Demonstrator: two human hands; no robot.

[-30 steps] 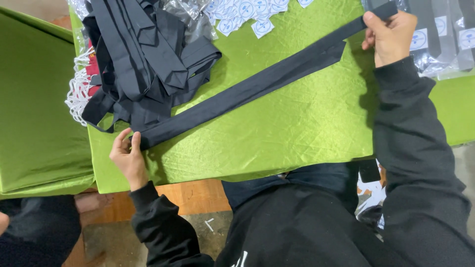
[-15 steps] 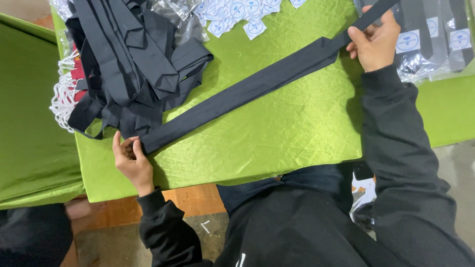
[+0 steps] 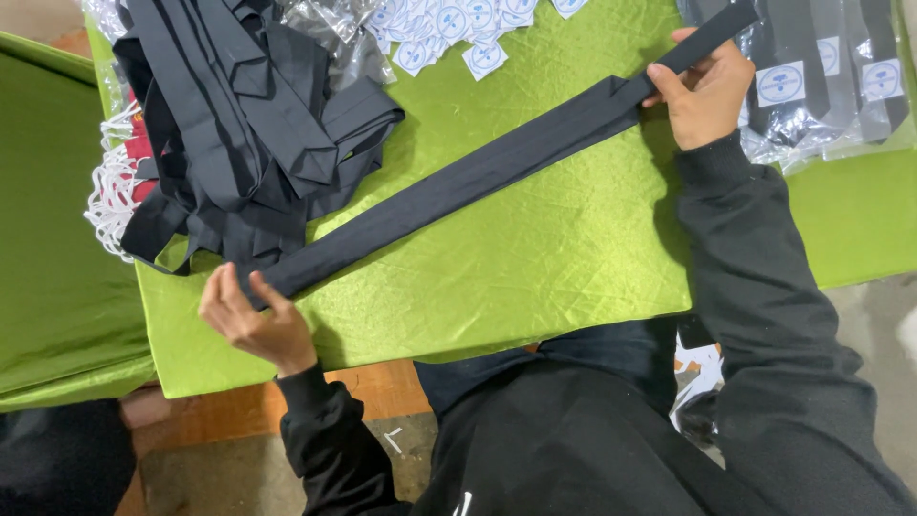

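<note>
Flanking the stretched dark tie: white round labels, clear-bagged ties

We look down on a dark necktie stretched flat across the green cloth, running from eight o'clock to one o'clock. Our left hand pinches its wide end; our right hand presses the narrow end. A heap of dark ties lies at ten o'clock, white tags at twelve, bagged ties at two.
</note>
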